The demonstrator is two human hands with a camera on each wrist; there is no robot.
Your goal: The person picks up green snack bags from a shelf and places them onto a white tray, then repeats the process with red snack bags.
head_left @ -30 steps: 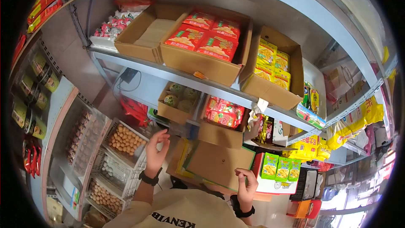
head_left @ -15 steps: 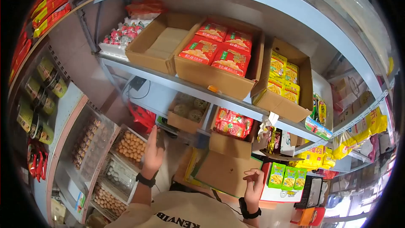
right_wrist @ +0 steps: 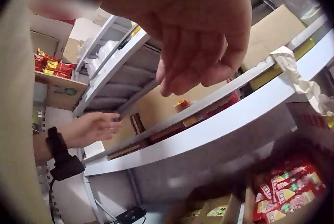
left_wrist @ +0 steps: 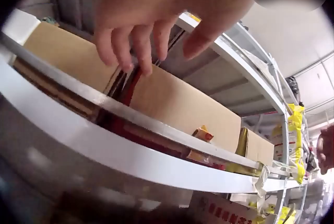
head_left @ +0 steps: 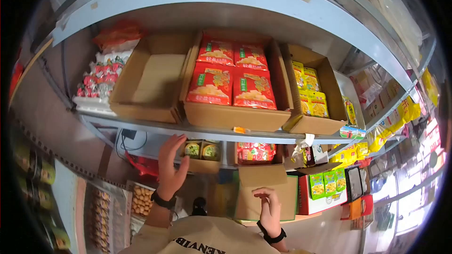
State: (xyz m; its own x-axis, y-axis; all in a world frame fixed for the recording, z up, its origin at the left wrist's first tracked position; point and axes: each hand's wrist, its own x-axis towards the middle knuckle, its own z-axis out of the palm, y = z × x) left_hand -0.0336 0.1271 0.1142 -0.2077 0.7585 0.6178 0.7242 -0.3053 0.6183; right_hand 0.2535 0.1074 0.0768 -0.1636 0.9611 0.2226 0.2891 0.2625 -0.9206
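In the head view, the left hand (head_left: 172,165) is raised before the shelf edge, fingers extended and thumb apart, holding nothing. The right hand (head_left: 270,209) is lower, in front of an open box flap, its fingers loosely bent and empty. Behind them on the upper shelf stand an empty cardboard box (head_left: 158,79), a box of red packets (head_left: 209,84) and a box of yellow packets (head_left: 318,105). The left wrist view has the left hand (left_wrist: 172,15) hanging in front of the boxes. In the right wrist view the right hand (right_wrist: 201,41) has loosely bent fingers.
A blue-white shelf rail (head_left: 207,134) runs across below the boxes. Lower down are a small box of round green-topped containers (head_left: 201,163), red packets (head_left: 256,153) and green packets (head_left: 329,183). Egg trays (head_left: 142,200) are at the lower left, wrapped sweets (head_left: 101,77) at the upper left.
The head view has turned and come nearer the upper shelf, so its boxes look larger. The left hand has risen to the shelf edge. Both hands stay empty.
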